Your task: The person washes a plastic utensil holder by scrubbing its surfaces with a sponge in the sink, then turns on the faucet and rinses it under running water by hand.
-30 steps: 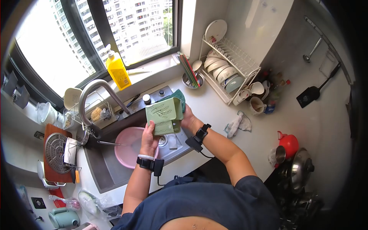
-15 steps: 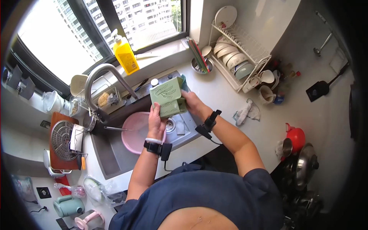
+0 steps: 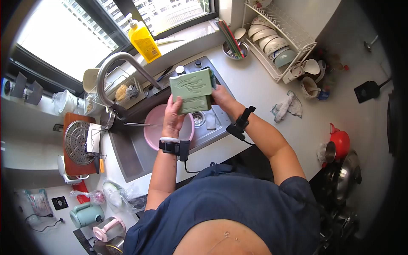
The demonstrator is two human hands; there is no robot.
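A pale green box-shaped holder (image 3: 191, 86) with an embossed leaf pattern is raised over the sink. My left hand (image 3: 173, 111) grips its lower left corner, thumb on the front face. At its right edge, my right hand (image 3: 224, 97) is closed around a teal cloth (image 3: 213, 79) pressed against the side; some of the fingers are hidden behind the holder. Below my left hand, a pink basin (image 3: 154, 132) stands in the grey sink (image 3: 127, 158). The curved faucet (image 3: 101, 80) rises to the left of the holder.
A yellow pump bottle (image 3: 144, 42) stands on the windowsill. Bowls sit in a white dish rack (image 3: 272, 70) at the back right. A metal bowl of utensils (image 3: 233, 51), a crumpled rag (image 3: 287, 107) and a red kettle (image 3: 340, 142) are to the right. A wooden board (image 3: 70, 163) leans at left.
The view has tilted downward and shifted. The green holder has turned so its embossed face lies more level. Both hands still hold on at its left and right sides.
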